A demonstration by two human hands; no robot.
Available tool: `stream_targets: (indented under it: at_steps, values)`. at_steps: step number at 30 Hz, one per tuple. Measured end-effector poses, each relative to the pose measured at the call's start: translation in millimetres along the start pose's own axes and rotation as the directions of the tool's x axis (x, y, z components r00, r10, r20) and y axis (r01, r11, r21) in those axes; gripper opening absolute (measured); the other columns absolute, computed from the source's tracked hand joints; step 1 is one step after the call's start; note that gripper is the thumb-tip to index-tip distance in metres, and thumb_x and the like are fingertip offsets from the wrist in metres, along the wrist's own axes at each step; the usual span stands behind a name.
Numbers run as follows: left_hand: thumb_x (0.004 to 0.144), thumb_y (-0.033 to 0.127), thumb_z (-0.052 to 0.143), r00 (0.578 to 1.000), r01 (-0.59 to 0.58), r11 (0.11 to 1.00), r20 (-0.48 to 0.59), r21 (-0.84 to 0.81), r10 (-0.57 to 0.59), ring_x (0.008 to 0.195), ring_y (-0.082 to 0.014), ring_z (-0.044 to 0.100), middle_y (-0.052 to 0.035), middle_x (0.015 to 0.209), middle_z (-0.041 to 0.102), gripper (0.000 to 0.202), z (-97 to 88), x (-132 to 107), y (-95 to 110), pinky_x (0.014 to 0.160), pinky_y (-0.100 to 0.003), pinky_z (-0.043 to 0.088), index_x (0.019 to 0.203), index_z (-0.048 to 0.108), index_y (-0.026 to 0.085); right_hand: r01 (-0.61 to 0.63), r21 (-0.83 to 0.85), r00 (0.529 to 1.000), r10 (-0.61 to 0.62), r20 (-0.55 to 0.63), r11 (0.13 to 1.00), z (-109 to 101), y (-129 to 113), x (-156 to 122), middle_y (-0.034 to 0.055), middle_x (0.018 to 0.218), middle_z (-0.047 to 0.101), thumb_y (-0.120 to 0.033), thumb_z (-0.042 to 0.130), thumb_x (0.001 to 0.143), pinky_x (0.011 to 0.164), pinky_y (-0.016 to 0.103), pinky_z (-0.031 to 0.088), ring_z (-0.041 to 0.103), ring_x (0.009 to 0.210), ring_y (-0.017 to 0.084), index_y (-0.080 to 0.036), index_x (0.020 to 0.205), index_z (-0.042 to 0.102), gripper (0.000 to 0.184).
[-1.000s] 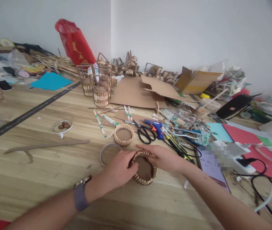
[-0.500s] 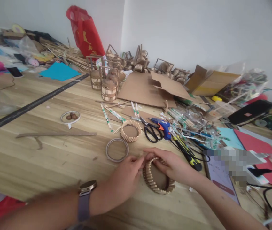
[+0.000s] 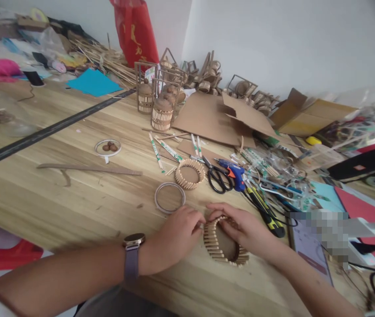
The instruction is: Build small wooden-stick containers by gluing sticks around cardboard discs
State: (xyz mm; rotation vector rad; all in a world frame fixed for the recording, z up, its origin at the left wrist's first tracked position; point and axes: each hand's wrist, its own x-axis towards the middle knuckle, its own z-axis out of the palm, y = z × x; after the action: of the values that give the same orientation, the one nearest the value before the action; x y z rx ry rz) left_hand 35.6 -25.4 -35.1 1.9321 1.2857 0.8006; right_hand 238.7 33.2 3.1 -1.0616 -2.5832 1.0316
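My right hand [image 3: 240, 226] grips the far rim of a round basket [image 3: 214, 246] with a ring of short wooden sticks around a brown cardboard base. The basket is tilted on the wooden table. Close to its upper left edge, my left hand [image 3: 182, 231] has its fingers pinched together; whatever is between them is hidden. A watch is on the left wrist. Beyond the hands lie a pale ring [image 3: 170, 197] and a second, similar stick-sided basket [image 3: 190, 174]. Black-handled scissors [image 3: 219, 178] and a blue glue gun [image 3: 235, 172] rest to the right of that one.
Yellow-black cutters [image 3: 266, 211] lie right of my hands. Several finished basket stacks [image 3: 161, 115] stand farther back, near flat cardboard [image 3: 203, 119] and a red bag [image 3: 136, 35]. A cardboard strip [image 3: 90, 167] and a white ring [image 3: 108, 152] around brown balls are at left.
The view has swung, so the scene sits farther right. The basket is tilted a little more, showing more of its stick side. Both hands stay beside it.
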Motion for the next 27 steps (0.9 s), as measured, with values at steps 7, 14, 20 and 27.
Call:
stream_targets:
  at_steps: [7, 14, 20, 27]
  values:
    - [0.076, -0.006, 0.054, 1.0, -0.008, 0.988, -0.016, -0.156, 0.006, 0.103, -0.021, 0.062, -0.0089, 0.108, 0.067, 0.035, -2.5, 1, 7, 0.093, -0.036, 0.048, 0.104, 0.058, 0.014, 0.009, -0.018, 1.0, -0.009, -0.014, 1.0, 0, -5, 3, 0.004, 0.103, 0.075, -0.012, 0.041, 0.09, 0.088, 0.031, 0.054, 0.07, 0.097, 0.018, -0.023, 0.126, 0.054, 0.04]
    - [0.086, 0.008, 0.051, 0.989, 0.141, 0.933, 0.084, -0.331, -0.12, 0.102, -0.0207, 0.067, -0.0109, 0.11, 0.069, 0.027, -12.2, 8, 15, 0.088, -0.034, 0.052, 0.112, 0.052, 0.015, 0.052, -0.033, 0.997, -0.053, -0.051, 0.998, -2, -10, 10, 0.0056, 0.117, 0.071, -0.011, 0.046, 0.087, 0.092, 0.035, 0.053, 0.068, 0.104, 0.02, -0.024, 0.121, 0.059, 0.039]
    - [0.086, 0.022, 0.055, 0.985, 0.124, 0.985, 0.108, 0.117, -0.136, 0.081, -0.0252, 0.071, -0.0109, 0.09, 0.074, 0.029, -19.8, 24, 25, 0.068, -0.033, 0.054, 0.113, 0.053, 0.012, 0.051, 0.011, 0.994, -0.049, -0.094, 0.999, -1, -6, 11, 0.0095, 0.113, 0.068, -0.004, 0.05, 0.078, 0.09, 0.037, 0.053, 0.065, 0.104, 0.022, -0.02, 0.128, 0.054, 0.052]
    - [0.08, 0.012, 0.053, 0.984, -0.058, 0.927, 0.18, 0.37, -0.01, 0.081, -0.0276, 0.07, -0.0134, 0.088, 0.074, 0.019, -14.4, 41, 36, 0.071, -0.035, 0.052, 0.09, 0.069, 0.013, 0.04, 0.073, 0.993, -0.031, -0.113, 0.997, 2, -2, 9, 0.0113, 0.125, 0.061, -0.003, 0.054, 0.073, 0.097, 0.04, 0.05, 0.06, 0.116, 0.023, -0.02, 0.132, 0.051, 0.062]
